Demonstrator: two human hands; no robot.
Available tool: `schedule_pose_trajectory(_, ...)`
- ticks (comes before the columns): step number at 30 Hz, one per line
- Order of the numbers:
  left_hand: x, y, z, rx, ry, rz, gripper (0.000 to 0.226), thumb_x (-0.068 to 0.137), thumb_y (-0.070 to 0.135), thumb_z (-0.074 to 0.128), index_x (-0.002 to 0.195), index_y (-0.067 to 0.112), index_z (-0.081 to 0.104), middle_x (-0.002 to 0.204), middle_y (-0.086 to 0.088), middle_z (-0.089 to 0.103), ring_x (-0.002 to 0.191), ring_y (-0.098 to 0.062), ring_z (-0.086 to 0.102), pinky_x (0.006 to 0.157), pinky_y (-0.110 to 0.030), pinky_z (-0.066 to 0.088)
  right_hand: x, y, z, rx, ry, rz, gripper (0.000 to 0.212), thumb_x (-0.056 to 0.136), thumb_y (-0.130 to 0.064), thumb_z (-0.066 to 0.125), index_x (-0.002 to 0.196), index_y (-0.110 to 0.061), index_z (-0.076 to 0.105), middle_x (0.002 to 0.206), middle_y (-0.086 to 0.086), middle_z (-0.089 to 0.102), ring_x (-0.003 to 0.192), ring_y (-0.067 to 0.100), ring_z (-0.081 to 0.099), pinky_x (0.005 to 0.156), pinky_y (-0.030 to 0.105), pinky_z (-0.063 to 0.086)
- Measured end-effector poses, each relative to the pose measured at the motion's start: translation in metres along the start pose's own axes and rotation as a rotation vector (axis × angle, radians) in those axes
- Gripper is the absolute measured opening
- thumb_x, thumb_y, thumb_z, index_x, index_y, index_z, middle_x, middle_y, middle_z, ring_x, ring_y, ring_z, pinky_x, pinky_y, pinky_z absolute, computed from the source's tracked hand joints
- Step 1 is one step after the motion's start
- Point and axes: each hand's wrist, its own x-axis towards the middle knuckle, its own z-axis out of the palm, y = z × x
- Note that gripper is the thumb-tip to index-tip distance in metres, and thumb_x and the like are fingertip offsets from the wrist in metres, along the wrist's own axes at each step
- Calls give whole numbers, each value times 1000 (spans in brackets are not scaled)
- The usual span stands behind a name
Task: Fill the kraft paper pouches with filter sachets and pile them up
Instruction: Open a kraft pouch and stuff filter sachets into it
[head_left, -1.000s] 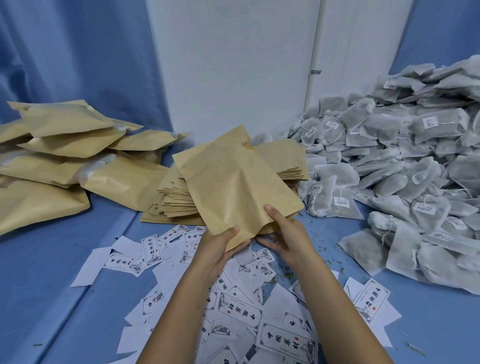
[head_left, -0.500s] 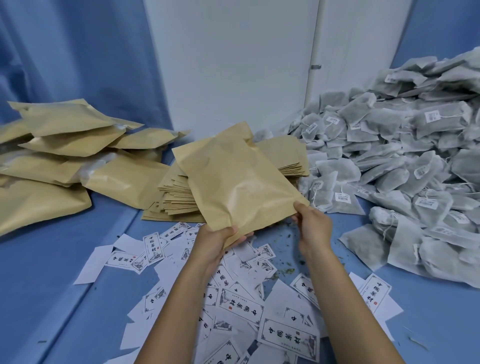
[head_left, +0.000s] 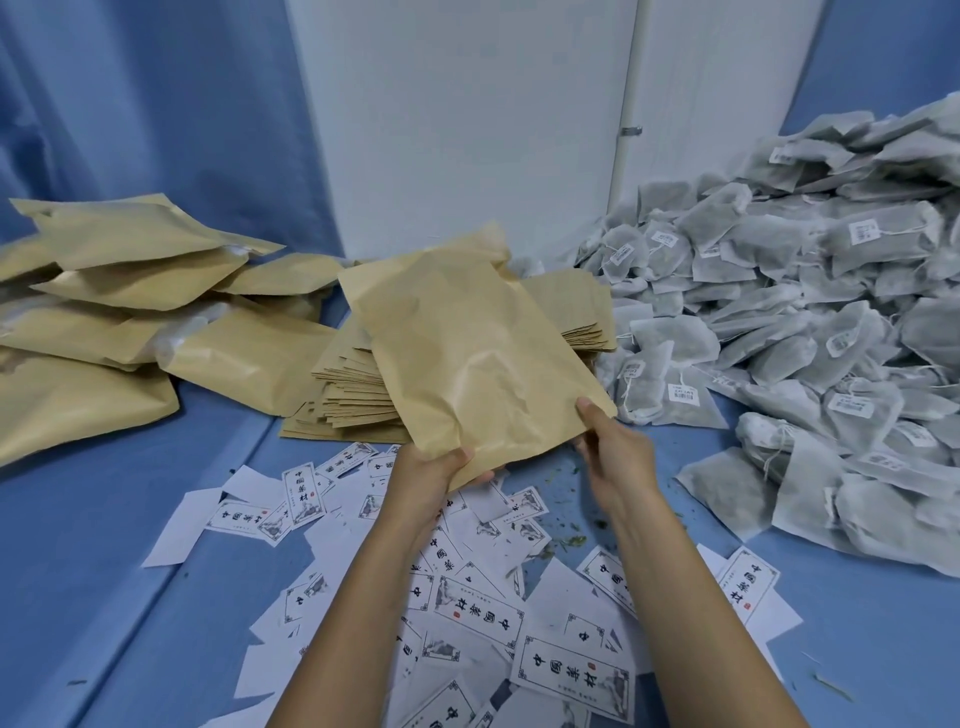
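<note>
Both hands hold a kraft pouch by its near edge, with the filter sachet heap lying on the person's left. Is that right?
No. The head view shows the filter sachet heap on the person's right. The left hand and right hand do hold the kraft pouch by its near edge.

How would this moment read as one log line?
left hand: grips pouch | right hand: pinches pouch corner | sachets: heaped at right, untouched

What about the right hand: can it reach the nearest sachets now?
Probably yes: the right hand pinches the pouch corner, so it must let go first, but the nearest sachets lie just beside it, nothing between.
</note>
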Motion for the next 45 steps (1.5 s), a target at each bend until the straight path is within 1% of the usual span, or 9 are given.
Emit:
schedule_pose_trajectory(5, -4, -1, 3, 37, -16, 22, 16, 89, -9, 57, 96, 1, 67, 84, -8, 75, 67, -25, 72, 58, -22, 55, -3, 3, 1, -54, -29, -24, 23, 83, 0, 70, 64, -7, 58, 61, 4, 57, 47, 12, 47, 56, 22, 46)
schedule_pose_trajectory(9, -6, 0, 7, 88, -25, 28, 16, 90, -9, 55, 99, -1, 65, 85, -11, 71, 61, -21, 71, 55, -20, 54, -6, 5, 2, -11, -31, -19, 14, 84, -3, 69, 73, -5, 63, 74, 3, 67, 60, 11, 61, 53, 16, 51)
schedule_pose_trajectory(12, -7, -1, 10, 100, -27, 17, 16, 90, -8, 56, 102, -2, 64, 86, -13, 71, 59, -21, 71, 54, -20, 54, -8, 7, 2, -29, -12, -15, 12, 82, -5, 73, 76, -7, 63, 83, 3, 69, 74, 14, 64, 63, 19, 51)
schedule_pose_trajectory(19, -4, -3, 8, 133, 6, 38, 17, 90, -7, 56, 94, 5, 66, 74, 0, 74, 59, -21, 71, 54, -18, 53, -10, 10, 1, -5, -63, 19, 10, 83, -5, 72, 78, -5, 64, 83, 4, 69, 73, 14, 65, 59, 18, 54)
schedule_pose_trajectory(26, -4, -5, 9, 124, 8, 49, 15, 90, -7, 57, 97, 3, 66, 81, -7, 73, 61, -24, 72, 55, -21, 54, -14, 16, 6, -89, -69, -55, 48, 82, -1, 72, 44, -16, 48, 51, -4, 57, 54, 12, 54, 55, 19, 48)
schedule_pose_trajectory(34, -1, -13, 10, 143, 16, 44, 12, 90, -1, 59, 93, 8, 67, 75, -4, 75, 67, -27, 73, 68, -29, 58, -21, 21, 9, -221, -61, -150, 24, 85, -13, 72, 63, -9, 62, 70, 1, 66, 67, 11, 59, 62, 20, 47)
schedule_pose_trajectory(39, -1, -13, 9, 129, 43, 53, 11, 90, 1, 60, 94, 7, 68, 76, -8, 75, 68, -28, 72, 68, -30, 58, -25, 25, 13, -215, -95, -135, 39, 84, -12, 72, 49, -18, 56, 50, -10, 59, 46, 1, 52, 46, 11, 42)
schedule_pose_trajectory(42, -3, -12, 8, 138, 42, 61, 12, 90, 2, 59, 94, 9, 68, 77, -6, 75, 68, -27, 73, 66, -27, 58, -28, 27, 16, -205, -128, -108, 14, 84, -7, 71, 71, -8, 68, 69, -1, 69, 55, 3, 62, 50, 12, 47)
schedule_pose_trajectory(45, -3, -12, 9, 148, 33, 58, 12, 90, 2, 59, 92, 10, 68, 75, -5, 75, 67, -27, 73, 68, -29, 58, -28, 28, 15, -217, -85, -115, 10, 83, -9, 73, 75, -6, 68, 72, 2, 69, 58, 9, 60, 52, 14, 47)
